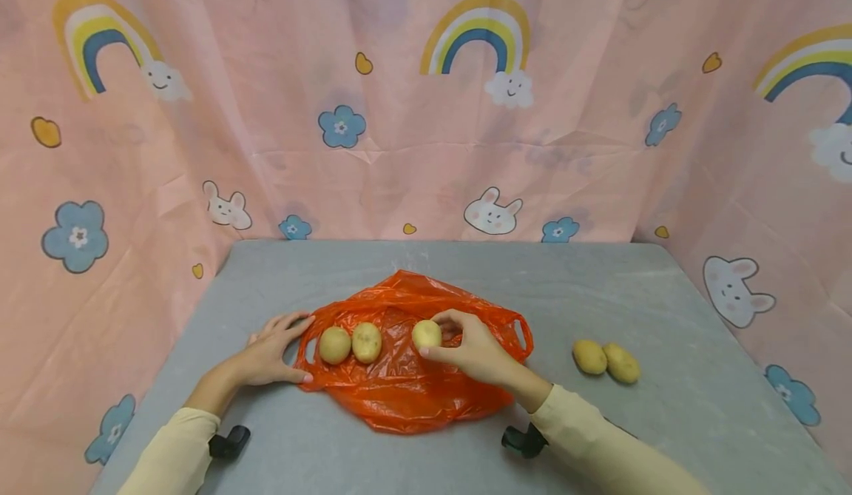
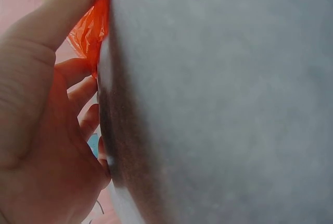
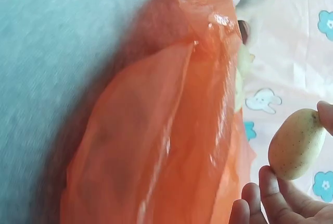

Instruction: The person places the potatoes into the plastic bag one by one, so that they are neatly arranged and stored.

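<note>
An orange-red plastic bag (image 1: 413,399) lies spread on the table, with two potatoes (image 1: 367,342) side by side on its left part. My right hand (image 1: 475,348) pinches another potato (image 1: 426,334) between thumb and fingers above the bag's middle; the right wrist view shows this potato (image 3: 296,143) held off the plastic. At the bag's left end, by its handle loop, my left hand (image 1: 269,353) rests with fingers spread, thumb and fingertips touching the bag's edge. The left wrist view shows those fingers (image 2: 83,94) fairly straight beside the plastic (image 2: 91,31).
Two more potatoes (image 1: 606,360) lie touching each other on the grey table (image 1: 665,436), right of the bag. A pink printed curtain (image 1: 413,169) stands behind the table and along both sides. Dark wrist devices (image 1: 229,443) sit under both forearms.
</note>
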Motion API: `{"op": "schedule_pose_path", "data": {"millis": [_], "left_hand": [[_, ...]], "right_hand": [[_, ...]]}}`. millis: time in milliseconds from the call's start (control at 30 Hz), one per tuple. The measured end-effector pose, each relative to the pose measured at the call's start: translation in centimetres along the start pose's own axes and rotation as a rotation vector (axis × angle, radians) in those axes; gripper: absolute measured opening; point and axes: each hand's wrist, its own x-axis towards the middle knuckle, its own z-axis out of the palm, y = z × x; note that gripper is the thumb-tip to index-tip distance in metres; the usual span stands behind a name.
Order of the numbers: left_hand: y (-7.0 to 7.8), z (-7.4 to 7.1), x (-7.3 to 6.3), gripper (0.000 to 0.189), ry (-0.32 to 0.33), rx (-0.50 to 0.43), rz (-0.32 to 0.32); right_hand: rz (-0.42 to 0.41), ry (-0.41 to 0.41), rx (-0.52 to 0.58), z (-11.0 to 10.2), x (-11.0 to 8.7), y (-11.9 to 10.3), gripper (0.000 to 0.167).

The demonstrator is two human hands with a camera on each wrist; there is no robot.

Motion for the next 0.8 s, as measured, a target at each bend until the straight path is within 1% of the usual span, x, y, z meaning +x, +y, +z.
{"op": "schedule_pose_path", "data": {"millis": [233, 533, 800], "left_hand": [[0.1, -0.2, -0.2, 0.109, 0.010, -0.002, 0.006], [0.2, -0.3, -0.1, 0.108, 0.014, -0.004, 0.011], [0.2, -0.3, -0.1, 0.108, 0.007, 0.000, 0.013]], "right_hand": [[0.027, -0.009, 0.033, 1.2, 0.8, -0.2, 0.052], [0.053, -0.019, 0.026, 2.5, 1.7, -0.3, 0.051], [0.102, -0.063, 0.032, 3.8, 2.5, -0.1, 0.050]]}}
